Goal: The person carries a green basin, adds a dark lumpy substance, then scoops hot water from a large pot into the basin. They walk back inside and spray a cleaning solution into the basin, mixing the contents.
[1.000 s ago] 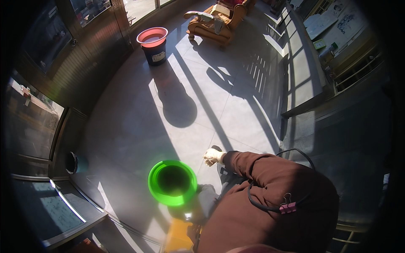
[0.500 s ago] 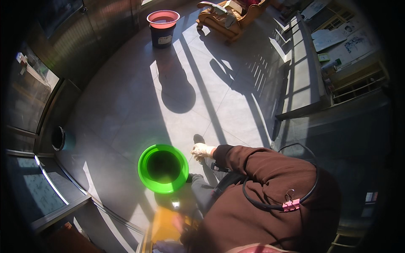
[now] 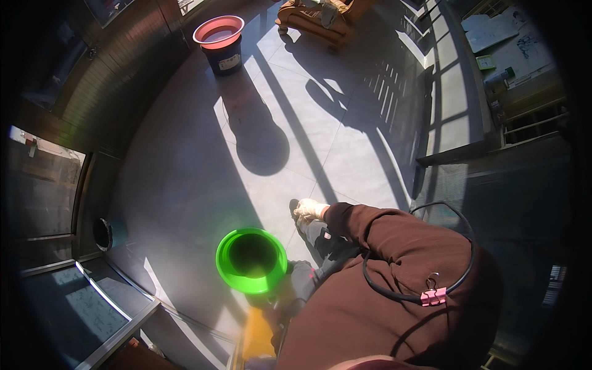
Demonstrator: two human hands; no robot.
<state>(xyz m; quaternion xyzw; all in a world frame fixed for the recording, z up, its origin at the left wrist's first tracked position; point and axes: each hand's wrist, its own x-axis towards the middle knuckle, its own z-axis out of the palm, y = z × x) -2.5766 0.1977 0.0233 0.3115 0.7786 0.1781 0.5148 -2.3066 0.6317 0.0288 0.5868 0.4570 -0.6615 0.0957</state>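
Observation:
My right hand (image 3: 309, 210), in a whitish glove, is held out in front of my seated legs, above a dark shoe (image 3: 294, 205). Its fingers are curled in; whatever they may hold is too small to make out. To its lower left stands a bright green bucket (image 3: 251, 285) with a wide rim and a dark inside. My left arm is down in the shade close to my body, by a yellow thing (image 3: 258, 336) below the bucket. The left hand is too dark and blurred there for its fingers to show.
A pink basin (image 3: 217, 42) sits on a dark bucket (image 3: 224, 60) at the far left. A wooden chair (image 3: 317, 28) stands at the back. Papers lie on a desk (image 3: 515, 61) at right; a small dark pot (image 3: 103, 234) is by the left wall.
The view has shifted, so the green bucket and my right hand appear a little lower and further right. My left hand, a blur by the yellow thing before, is harder to make out.

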